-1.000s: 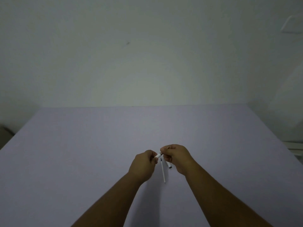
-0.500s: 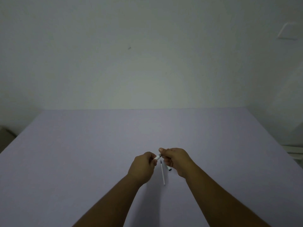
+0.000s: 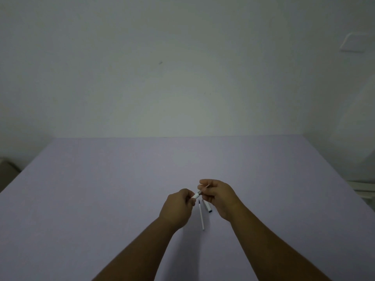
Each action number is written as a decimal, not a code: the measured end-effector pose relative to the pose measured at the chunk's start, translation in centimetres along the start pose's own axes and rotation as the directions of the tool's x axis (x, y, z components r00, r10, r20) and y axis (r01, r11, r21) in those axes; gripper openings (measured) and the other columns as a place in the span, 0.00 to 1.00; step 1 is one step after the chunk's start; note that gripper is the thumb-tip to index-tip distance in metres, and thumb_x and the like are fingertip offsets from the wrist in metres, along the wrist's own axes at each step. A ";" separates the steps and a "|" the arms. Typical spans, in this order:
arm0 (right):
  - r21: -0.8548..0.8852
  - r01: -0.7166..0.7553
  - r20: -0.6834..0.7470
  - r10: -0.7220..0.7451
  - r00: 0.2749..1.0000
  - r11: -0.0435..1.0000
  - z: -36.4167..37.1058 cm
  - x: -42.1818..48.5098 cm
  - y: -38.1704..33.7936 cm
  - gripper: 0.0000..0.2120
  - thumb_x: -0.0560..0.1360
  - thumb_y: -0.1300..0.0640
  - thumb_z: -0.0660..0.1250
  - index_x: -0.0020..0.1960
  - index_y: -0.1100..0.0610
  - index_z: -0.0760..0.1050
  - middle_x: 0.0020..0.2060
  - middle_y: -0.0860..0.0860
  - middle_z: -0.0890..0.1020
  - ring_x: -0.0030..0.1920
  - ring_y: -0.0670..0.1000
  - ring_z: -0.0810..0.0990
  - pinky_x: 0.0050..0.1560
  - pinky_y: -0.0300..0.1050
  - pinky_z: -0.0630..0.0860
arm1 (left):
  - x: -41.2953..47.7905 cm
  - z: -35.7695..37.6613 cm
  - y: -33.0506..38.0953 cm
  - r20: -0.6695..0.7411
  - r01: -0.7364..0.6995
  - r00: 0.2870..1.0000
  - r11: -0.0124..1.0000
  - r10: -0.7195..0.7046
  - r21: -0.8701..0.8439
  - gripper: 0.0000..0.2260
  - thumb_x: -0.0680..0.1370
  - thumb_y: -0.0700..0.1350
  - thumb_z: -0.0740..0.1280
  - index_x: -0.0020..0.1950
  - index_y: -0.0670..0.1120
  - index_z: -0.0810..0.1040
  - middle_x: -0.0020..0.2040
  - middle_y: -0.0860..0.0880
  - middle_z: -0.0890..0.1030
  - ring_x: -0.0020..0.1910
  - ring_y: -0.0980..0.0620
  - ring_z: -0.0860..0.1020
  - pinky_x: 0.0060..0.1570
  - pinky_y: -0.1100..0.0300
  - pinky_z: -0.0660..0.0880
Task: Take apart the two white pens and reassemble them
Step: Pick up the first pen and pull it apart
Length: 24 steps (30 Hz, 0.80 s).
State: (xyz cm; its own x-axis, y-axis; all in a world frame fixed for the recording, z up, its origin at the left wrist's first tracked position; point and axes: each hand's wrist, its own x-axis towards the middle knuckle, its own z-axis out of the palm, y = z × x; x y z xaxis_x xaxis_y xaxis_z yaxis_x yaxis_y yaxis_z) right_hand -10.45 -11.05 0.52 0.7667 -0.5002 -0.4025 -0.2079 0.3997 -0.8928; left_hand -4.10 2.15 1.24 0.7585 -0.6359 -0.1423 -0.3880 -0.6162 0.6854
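My left hand (image 3: 178, 207) is closed around a white pen barrel (image 3: 196, 195), whose end pokes out toward my right hand. My right hand (image 3: 219, 196) pinches a small pen part at that end, with a thin tip showing above its fingers. Both hands hover just above the lilac table (image 3: 101, 199). Below them on the table lies a thin white refill (image 3: 201, 216) with a dark tip, pointing away from me. Beside it, partly under my right hand, lies a short white pen piece with a dark end (image 3: 208, 207).
The table runs back to a pale wall (image 3: 182, 78). A white fitting (image 3: 354, 42) hangs on the wall at the upper right. Something pale (image 3: 363, 187) sits beyond the table's right edge, and a dark object (image 3: 8, 169) beyond the left edge.
My right hand has lifted slightly and drawn a little away from my left, exposing more of the barrel's end between them. The parts on the table have not moved.
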 end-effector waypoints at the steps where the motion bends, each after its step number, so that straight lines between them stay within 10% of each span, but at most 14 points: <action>1: -0.012 -0.017 -0.004 0.017 1.000 1.000 0.0 -0.1 0.0 0.04 0.74 0.65 0.67 0.48 0.62 0.77 0.41 0.57 0.79 0.39 0.52 0.78 0.43 0.42 0.77 | 0.0 0.0 0.0 0.000 -0.001 1.000 1.000 0.001 -0.001 0.08 0.80 0.44 0.61 0.55 0.44 0.78 0.50 0.46 0.83 0.39 0.52 0.75 0.31 0.68 0.65; 24: 0.032 0.007 -0.117 -0.003 0.993 0.999 0.3 0.1 -0.1 0.04 0.75 0.67 0.65 0.44 0.62 0.78 0.35 0.56 0.78 0.35 0.50 0.74 0.40 0.41 0.75 | 0.0 -0.4 0.1 0.023 0.014 1.000 1.000 -0.014 -0.009 0.08 0.79 0.44 0.61 0.54 0.44 0.78 0.50 0.45 0.83 0.41 0.51 0.75 0.41 0.60 0.71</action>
State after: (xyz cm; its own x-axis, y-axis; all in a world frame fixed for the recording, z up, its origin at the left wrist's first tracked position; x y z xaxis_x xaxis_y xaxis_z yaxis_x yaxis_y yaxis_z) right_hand -10.20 -10.91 0.70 0.6914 -0.5876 -0.4204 -0.1830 0.4204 -0.8887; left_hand -3.95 2.26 1.58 0.7515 -0.6379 -0.1686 -0.3722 -0.6208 0.6900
